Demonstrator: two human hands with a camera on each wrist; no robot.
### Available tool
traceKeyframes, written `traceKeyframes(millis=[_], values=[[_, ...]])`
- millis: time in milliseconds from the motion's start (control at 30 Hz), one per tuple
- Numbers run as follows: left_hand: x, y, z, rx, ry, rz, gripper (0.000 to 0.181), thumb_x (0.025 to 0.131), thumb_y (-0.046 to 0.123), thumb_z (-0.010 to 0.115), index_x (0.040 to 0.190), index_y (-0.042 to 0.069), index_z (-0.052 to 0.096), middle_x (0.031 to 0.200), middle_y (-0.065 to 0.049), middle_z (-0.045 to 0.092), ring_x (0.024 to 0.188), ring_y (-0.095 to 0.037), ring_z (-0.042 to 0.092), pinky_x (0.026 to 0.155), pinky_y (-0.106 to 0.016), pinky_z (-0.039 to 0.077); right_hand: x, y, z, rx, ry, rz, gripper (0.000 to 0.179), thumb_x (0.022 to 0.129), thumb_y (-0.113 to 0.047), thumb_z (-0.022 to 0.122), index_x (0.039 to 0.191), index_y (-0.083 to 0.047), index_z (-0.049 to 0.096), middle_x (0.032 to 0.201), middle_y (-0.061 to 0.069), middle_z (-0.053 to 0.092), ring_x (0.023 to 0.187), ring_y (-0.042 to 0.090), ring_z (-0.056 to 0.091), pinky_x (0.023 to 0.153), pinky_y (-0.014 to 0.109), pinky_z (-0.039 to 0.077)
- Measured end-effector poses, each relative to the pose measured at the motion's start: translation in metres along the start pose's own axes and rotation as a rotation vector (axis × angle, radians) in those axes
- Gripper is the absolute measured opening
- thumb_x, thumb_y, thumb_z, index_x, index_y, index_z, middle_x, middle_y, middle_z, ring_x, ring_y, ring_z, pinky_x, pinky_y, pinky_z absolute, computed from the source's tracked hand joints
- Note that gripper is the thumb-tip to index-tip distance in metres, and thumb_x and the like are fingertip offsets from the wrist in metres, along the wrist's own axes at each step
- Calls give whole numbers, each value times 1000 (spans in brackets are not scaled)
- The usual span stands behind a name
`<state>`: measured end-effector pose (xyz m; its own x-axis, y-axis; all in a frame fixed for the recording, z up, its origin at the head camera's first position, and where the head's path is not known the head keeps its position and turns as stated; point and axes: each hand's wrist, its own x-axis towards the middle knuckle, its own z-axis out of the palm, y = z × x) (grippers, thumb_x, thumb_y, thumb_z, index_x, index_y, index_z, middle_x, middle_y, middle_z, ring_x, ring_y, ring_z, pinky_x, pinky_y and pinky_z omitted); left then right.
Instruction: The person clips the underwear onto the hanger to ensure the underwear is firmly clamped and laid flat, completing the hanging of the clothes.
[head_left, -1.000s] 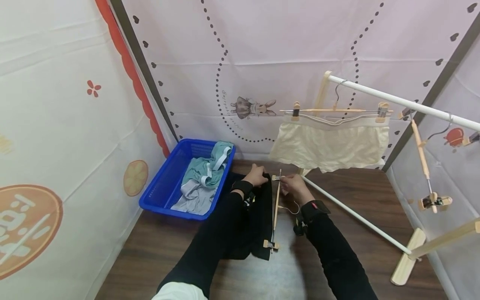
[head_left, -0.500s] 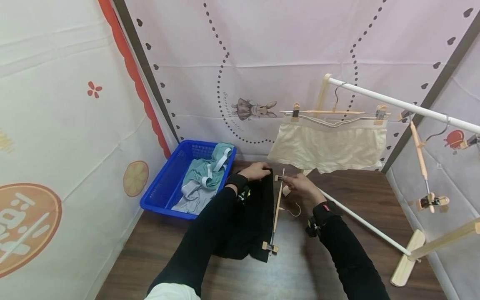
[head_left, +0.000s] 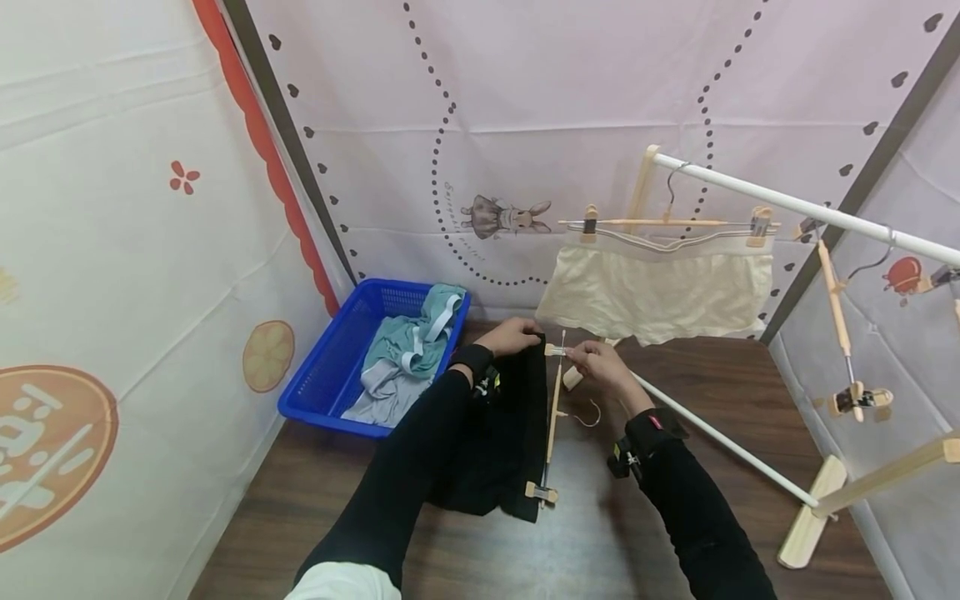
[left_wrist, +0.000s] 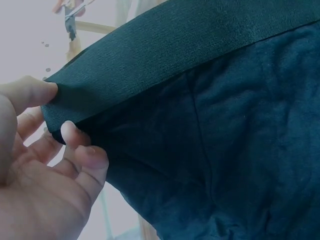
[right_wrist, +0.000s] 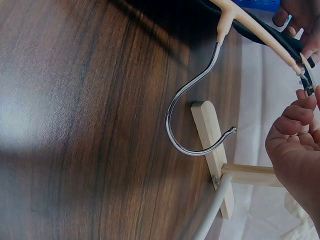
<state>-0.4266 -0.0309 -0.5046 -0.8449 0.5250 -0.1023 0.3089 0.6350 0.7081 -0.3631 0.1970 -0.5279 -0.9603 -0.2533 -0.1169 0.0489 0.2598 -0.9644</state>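
Black shorts (head_left: 491, 467) with a wide waistband (left_wrist: 150, 60) lie spread beside a wooden clip hanger (head_left: 555, 417). My left hand (head_left: 512, 336) pinches the waistband's far corner between thumb and fingers. Across from it, my right hand (head_left: 600, 364) pinches the hanger's far clip (head_left: 556, 351), right at the waistband's edge. At the near end, the other clip (head_left: 542, 493) overlaps the waistband's lower corner. The hanger's metal hook (right_wrist: 170, 117) points right, away from the shorts.
A blue basket (head_left: 303, 408) with green and grey clothes (head_left: 408, 342) stands on the left. On the right, a white-railed rack (head_left: 780, 198) bears cream shorts (head_left: 660, 287) on a hanger and another clip hanger (head_left: 836, 300). Its lower bar (head_left: 727, 437) runs near my right arm.
My left forearm has swung left, and the shorts show more widely spread. My right hand, still at the far clip, has moved slightly right and up.
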Motion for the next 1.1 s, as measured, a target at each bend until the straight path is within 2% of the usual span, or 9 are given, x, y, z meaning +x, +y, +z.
traceKeyframes(millis=[67, 167, 300, 400, 533, 700, 833, 1000, 1100], values=[[-1, 0, -1, -10, -1, -8, 28, 103, 11, 55, 125, -2, 67, 123, -16, 68, 98, -20, 60, 88, -30, 48, 0, -4, 2, -11, 5, 23, 28, 105, -24, 58, 98, 3, 62, 75, 3, 52, 68, 18, 45, 65, 33, 39], [0, -3, -2, -56, -26, -18, 29, 104, 12, 54, 125, -2, 67, 104, -11, 67, 80, -17, 57, 76, -28, 47, 0, -9, 4, -37, 13, 10, 26, 104, -23, 59, 94, 1, 62, 75, 2, 52, 67, 17, 46, 63, 31, 40], [4, -8, -4, -118, -71, -18, 28, 104, 15, 54, 122, -2, 68, 83, 0, 53, 58, -10, 43, 60, -25, 40, 0, -11, 8, -70, 30, -19, 32, 103, -24, 62, 95, 7, 61, 69, -2, 49, 64, 14, 45, 63, 32, 39], [7, -9, -4, -148, -86, -12, 28, 104, 16, 56, 122, -1, 69, 79, 2, 52, 53, -9, 40, 56, -25, 38, 1, -12, 10, -75, 28, -21, 36, 103, -25, 62, 99, 10, 60, 67, -3, 48, 62, 14, 44, 63, 30, 37], [8, -3, -3, -163, -70, -24, 30, 103, 18, 59, 125, 1, 70, 75, 2, 49, 50, -9, 37, 55, -25, 38, 3, -12, 13, -60, 25, -16, 36, 103, -24, 62, 102, 12, 60, 68, -2, 48, 63, 15, 44, 64, 31, 38], [9, 4, 0, -134, -31, -15, 27, 101, 16, 60, 119, 0, 73, 88, -2, 58, 60, -9, 44, 61, -24, 40, 3, -12, 12, -72, 35, 9, 31, 103, -27, 62, 98, 4, 63, 71, -1, 51, 68, 18, 48, 71, 38, 42], [10, 4, 5, -94, -13, 35, 25, 102, 15, 59, 116, -1, 74, 105, -10, 68, 77, -11, 52, 70, -23, 42, 2, -10, 12, -43, 28, 45, 27, 103, -29, 61, 90, -6, 63, 69, -2, 51, 67, 17, 48, 69, 34, 42], [2, -2, 16, -76, 34, 56, 32, 104, 15, 58, 133, 3, 64, 126, -15, 65, 85, -18, 60, 70, -26, 50, 0, -6, 13, -23, -14, 38, 35, 106, -27, 56, 77, -8, 56, 61, -4, 43, 58, 12, 40, 61, 28, 36], [-9, -4, 24, -82, 59, 50, 42, 104, 14, 58, 145, 6, 53, 138, -16, 57, 88, -21, 64, 67, -28, 53, -1, 1, 11, -37, -24, 44, 35, 107, -27, 54, 86, -1, 63, 60, -6, 40, 58, 11, 39, 60, 29, 37]])
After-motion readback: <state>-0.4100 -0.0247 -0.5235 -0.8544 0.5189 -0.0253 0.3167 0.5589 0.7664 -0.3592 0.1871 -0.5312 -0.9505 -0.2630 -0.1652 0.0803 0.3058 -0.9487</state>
